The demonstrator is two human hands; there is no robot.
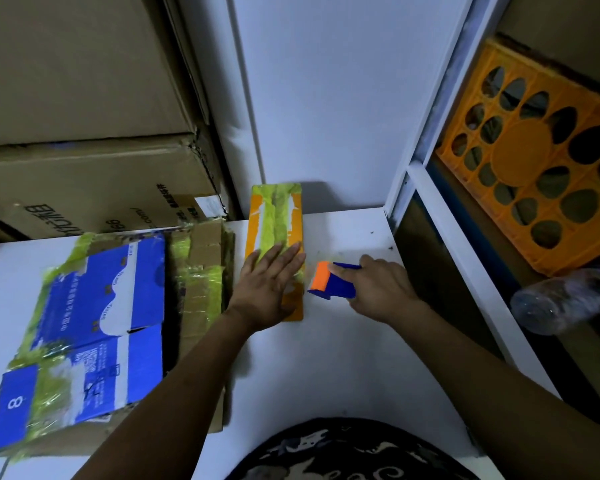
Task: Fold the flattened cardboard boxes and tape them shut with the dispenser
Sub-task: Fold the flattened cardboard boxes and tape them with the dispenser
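A long orange box (273, 216) with a strip of yellow-green tape down its top lies on the white table (326, 358), reaching back to the wall. My left hand (269, 282) lies flat on the box's near end, fingers straight. Just right of the box, my right hand (378, 289) grips a blue tape dispenser (329, 280) with an orange end, held low over the table. A flattened blue-and-white box (84, 334) patched with yellow-green tape lies at the left, with a flattened brown box (201, 282) beside and under it.
Big brown cartons (84, 133) are stacked behind the table at the left. A white wall panel (326, 98) stands at the back. To the right, a white shelf frame (440, 209) holds an orange plastic crate (534, 157). A clear plastic bottle (565, 299) lies at the right edge.
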